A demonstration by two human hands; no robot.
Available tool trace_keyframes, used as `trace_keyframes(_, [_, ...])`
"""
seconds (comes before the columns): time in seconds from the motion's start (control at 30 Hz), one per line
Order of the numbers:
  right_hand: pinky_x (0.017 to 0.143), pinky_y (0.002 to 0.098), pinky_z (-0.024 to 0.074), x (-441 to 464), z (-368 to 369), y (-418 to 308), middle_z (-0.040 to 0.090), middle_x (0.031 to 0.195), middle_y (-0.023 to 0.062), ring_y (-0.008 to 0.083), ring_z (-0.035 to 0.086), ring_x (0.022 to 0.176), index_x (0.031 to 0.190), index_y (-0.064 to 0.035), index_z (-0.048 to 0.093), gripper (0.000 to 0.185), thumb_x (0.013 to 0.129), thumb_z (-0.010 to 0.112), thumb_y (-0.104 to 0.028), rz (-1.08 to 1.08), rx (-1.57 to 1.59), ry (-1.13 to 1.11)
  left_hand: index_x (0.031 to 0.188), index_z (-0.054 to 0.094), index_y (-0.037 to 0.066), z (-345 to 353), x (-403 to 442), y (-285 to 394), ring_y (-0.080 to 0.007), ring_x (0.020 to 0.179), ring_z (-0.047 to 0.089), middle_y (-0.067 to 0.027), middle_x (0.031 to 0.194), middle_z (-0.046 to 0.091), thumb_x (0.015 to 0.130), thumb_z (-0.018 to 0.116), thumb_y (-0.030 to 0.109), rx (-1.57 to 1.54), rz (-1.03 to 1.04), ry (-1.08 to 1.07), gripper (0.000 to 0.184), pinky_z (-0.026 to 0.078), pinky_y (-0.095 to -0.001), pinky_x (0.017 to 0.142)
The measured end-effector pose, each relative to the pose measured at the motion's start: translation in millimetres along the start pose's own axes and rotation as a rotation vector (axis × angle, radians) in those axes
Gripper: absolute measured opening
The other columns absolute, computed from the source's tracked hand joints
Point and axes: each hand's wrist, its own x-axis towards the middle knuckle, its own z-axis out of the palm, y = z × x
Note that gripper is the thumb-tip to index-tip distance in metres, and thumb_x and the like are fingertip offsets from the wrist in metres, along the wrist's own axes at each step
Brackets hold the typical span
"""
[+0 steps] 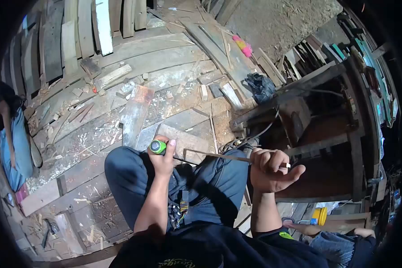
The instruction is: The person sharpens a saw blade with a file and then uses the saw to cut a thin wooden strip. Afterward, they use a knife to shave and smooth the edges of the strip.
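Observation:
Seated on the floor with knees apart, I grip a tool with a green and black handle (157, 147) in my left hand (164, 160). A thin dark shaft seems to run from it toward my lap; its exact kind I cannot make out. My right hand (272, 169) is closed round one end of a thin wooden strip (223, 156), with the thumb stretched out. The strip's other end reaches left, above a flat wooden board (187, 139) lying in front of my knees.
A plank floor (107, 105) strewn with shavings and offcuts spreads ahead. Upright boards (85, 29) line the far left. A dark wooden frame (299, 143) and a black plastic bag (260, 87) stand right. Other people sit at left (17, 147) and lower right (335, 244).

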Motion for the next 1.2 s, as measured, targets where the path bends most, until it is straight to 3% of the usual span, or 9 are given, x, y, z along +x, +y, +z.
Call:
trace_keyframes(0.23, [0.049, 0.0362, 0.0214, -6.1, 5.7, -6.9, 0.026, 0.045, 0.0021, 0.0182, 0.021, 0.042, 0.055, -0.0137, 0.028, 0.065, 0.094, 0.036, -0.066, -0.008, -0.098, 0.005, 0.081, 0.046, 0.006, 8.4, -4.4, 10.2, -0.0107, 0.054, 0.041, -0.0017, 0.064, 0.044, 0.093, 0.062, 0.018, -0.164, -0.037, -0.212, 0.023, 0.036, -0.0254, 0.053])
trace_keyframes(0.27, [0.049, 0.0365, 0.0220, -6.3, 5.6, -7.0, 0.026, 0.045, 0.0024, 0.0186, 0.022, 0.042, 0.055, -0.0133, 0.028, 0.064, 0.095, 0.036, -0.063, -0.018, -0.107, 0.026, 0.080, 0.045, 0.007, 10.6, -3.1, 12.6, -0.0113, 0.053, 0.039, -0.0011, 0.062, 0.042, 0.093, 0.063, 0.043, -0.162, -0.034, -0.216, 0.042, 0.035, -0.0254, 0.053])
trace_keyframes(0.4, [0.045, 0.0359, 0.0216, -12.9, 3.3, -13.1, 0.029, 0.043, 0.0037, 0.0190, 0.023, 0.039, 0.053, -0.0101, 0.030, 0.067, 0.095, 0.042, -0.062, -0.017, -0.102, 0.087, 0.079, 0.046, 0.008, 7.7, 0.7, 31.2, -0.0118, 0.052, 0.041, -0.0007, 0.060, 0.043, 0.078, 0.051, 0.083, -0.470, -0.107, -0.328, 0.075, 0.032, -0.0256, 0.052])
trace_keyframes(0.6, [0.044, 0.0343, 0.0211, -27.8, 3.5, -17.7, 0.029, 0.043, 0.0027, 0.0182, 0.022, 0.038, 0.053, -0.0118, 0.031, 0.064, 0.096, 0.037, -0.058, -0.043, -0.071, 0.087, 0.078, 0.048, 0.007, 32.0, -13.5, 71.9, -0.0132, 0.050, 0.042, -0.0001, 0.058, 0.047, 0.071, 0.052, 0.089, -0.678, -0.019, -0.526, 0.083, 0.031, -0.0275, 0.052])
trace_keyframes(0.73, [0.044, 0.0347, 0.0245, -40.8, 12.7, -26.9, 0.030, 0.041, 0.0040, 0.0198, 0.024, 0.035, 0.050, -0.0108, 0.032, 0.065, 0.095, 0.042, -0.055, -0.024, -0.136, 0.099, 0.073, 0.050, 0.006, 53.0, -31.5, 64.5, -0.0138, 0.046, 0.042, -0.0005, 0.056, 0.049, 0.066, 0.060, 0.087, -0.418, -0.077, -0.573, 0.082, 0.031, -0.0287, 0.046])
trace_keyframes(0.83, [0.045, 0.0345, 0.0279, -61.7, 12.5, -29.2, 0.030, 0.040, 0.0028, 0.0189, 0.024, 0.034, 0.049, -0.0124, 0.031, 0.066, 0.093, 0.048, -0.059, -0.052, -0.112, 0.107, 0.063, 0.047, 0.008, 65.3, -36.0, 80.6, -0.0137, 0.045, 0.047, -0.0009, 0.054, 0.048, 0.078, 0.077, 0.051, -0.274, 0.021, -0.703, 0.055, 0.033, -0.0261, 0.044])
trace_keyframes(0.97, [0.041, 0.0320, 0.0253, -73.8, 12.6, -26.2, 0.030, 0.040, -0.0001, 0.0155, 0.026, 0.032, 0.051, -0.0133, 0.029, 0.060, 0.093, 0.058, -0.045, -0.168, -0.111, 0.150, 0.066, 0.051, 0.008, 73.2, -40.1, 72.8, -0.0174, 0.045, 0.051, -0.0015, 0.056, 0.051, 0.071, 0.083, 0.022, -0.259, 0.123, -0.878, 0.036, 0.039, -0.0284, 0.046])
trace_keyframes(1.1, [0.037, 0.0304, 0.0249, -85.9, 6.4, -31.4, 0.030, 0.039, -0.0014, 0.0127, 0.028, 0.031, 0.052, -0.0134, 0.028, 0.056, 0.092, 0.063, -0.029, -0.139, -0.115, 0.166, 0.059, 0.046, 0.008, 72.7, -44.4, 72.2, -0.0191, 0.045, 0.050, -0.0038, 0.054, 0.049, 0.076, 0.072, 0.013, -0.202, 0.042, -0.864, 0.032, 0.039, -0.0301, 0.046])
trace_keyframes(1.2, [0.037, 0.0310, 0.0256, -85.6, -4.1, -28.3, 0.031, 0.041, -0.0005, 0.0133, 0.026, 0.031, 0.051, -0.0127, 0.028, 0.049, 0.090, 0.057, -0.017, -0.225, -0.060, 0.023, 0.062, 0.051, 0.006, 83.2, -57.7, 87.4, -0.0202, 0.047, 0.055, -0.0028, 0.055, 0.052, 0.077, 0.076, 0.021, 0.007, 0.257, -0.943, 0.033, 0.046, -0.0312, 0.051])
